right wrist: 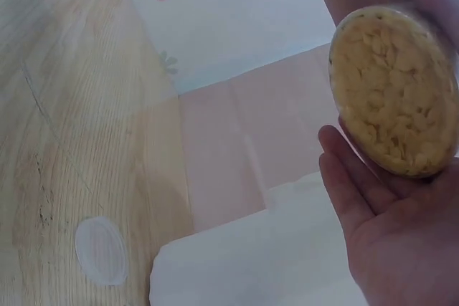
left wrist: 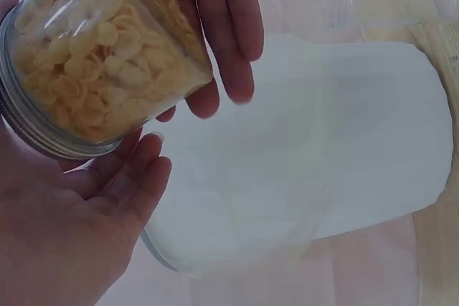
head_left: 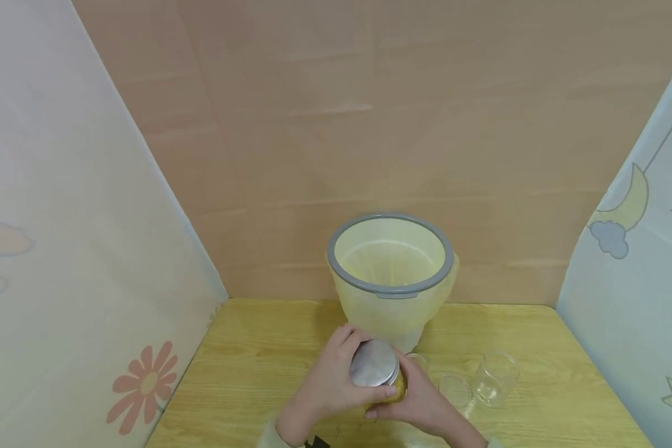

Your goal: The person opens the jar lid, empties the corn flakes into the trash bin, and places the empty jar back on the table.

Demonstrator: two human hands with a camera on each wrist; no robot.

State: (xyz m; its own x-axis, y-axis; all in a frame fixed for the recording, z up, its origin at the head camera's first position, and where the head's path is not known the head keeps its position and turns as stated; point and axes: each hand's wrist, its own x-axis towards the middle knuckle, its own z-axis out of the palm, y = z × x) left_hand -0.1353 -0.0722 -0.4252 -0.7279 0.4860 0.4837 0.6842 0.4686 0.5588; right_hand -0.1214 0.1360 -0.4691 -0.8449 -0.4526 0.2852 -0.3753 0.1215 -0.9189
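Observation:
Both hands hold a clear jar (left wrist: 107,55) of pale yellow flakes over the table, in front of a bucket. My left hand (head_left: 330,379) grips the silver metal lid (head_left: 374,363) from the left, thumb across its near side. Around the jar's body from the right is my right hand (head_left: 420,398), its palm under the side of the jar. The left wrist view shows the jar tilted, lid at the lower left, flakes filling much of it. In the right wrist view the jar's round base (right wrist: 394,91) faces the camera, with flakes pressed against it.
A translucent yellow bucket (head_left: 358,308) with a grey rim stands behind the hands near the back wall. On the wooden table (head_left: 257,348), right of the hands, sits a clear jar (head_left: 497,378) beside a flat clear disc (head_left: 453,391). Patterned sheets (head_left: 89,218) flank the table.

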